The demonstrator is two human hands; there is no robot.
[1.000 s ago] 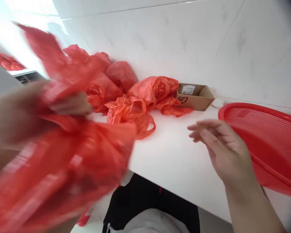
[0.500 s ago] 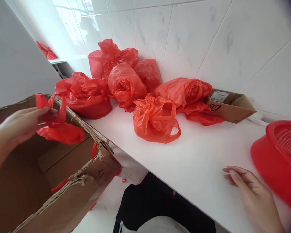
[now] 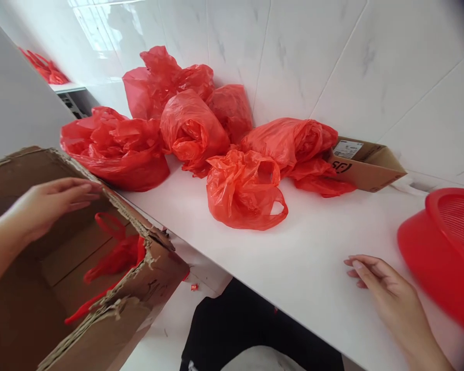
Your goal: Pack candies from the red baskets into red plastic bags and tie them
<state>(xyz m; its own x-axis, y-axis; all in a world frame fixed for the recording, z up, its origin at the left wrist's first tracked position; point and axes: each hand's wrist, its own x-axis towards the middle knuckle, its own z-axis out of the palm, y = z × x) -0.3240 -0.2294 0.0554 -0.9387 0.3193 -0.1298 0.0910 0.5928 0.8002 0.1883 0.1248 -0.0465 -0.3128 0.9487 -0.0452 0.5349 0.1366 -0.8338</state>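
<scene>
My left hand point(image 3: 58, 203) is over the open cardboard box point(image 3: 158, 281), fingers stretched out and holding nothing. Below and to the right of it, a small red plastic bag point(image 3: 116, 257) is inside the box, with a loop handle sticking up. My right hand point(image 3: 386, 293) hovers over or rests on the white tabletop point(image 3: 305, 263), fingers loosely curved with nothing between them; I cannot tell if it touches the surface. Nearest to that hand stands a red plastic basket point(image 3: 421, 242). A crumpled red plastic bag point(image 3: 243, 190) with a handle loop lies mid-table.
Several bundled red bags point(image 3: 193, 129) line the tiled wall. A large red bag point(image 3: 116, 154) sits beside the box at the table's left. Behind, to the right, is a small open carton point(image 3: 365, 167). A grey panel point(image 3: 19, 103) rises at the left.
My left hand has let go of the small red bag, which has dropped into the box. My right hand has shifted slightly left. The view has moved a little.
</scene>
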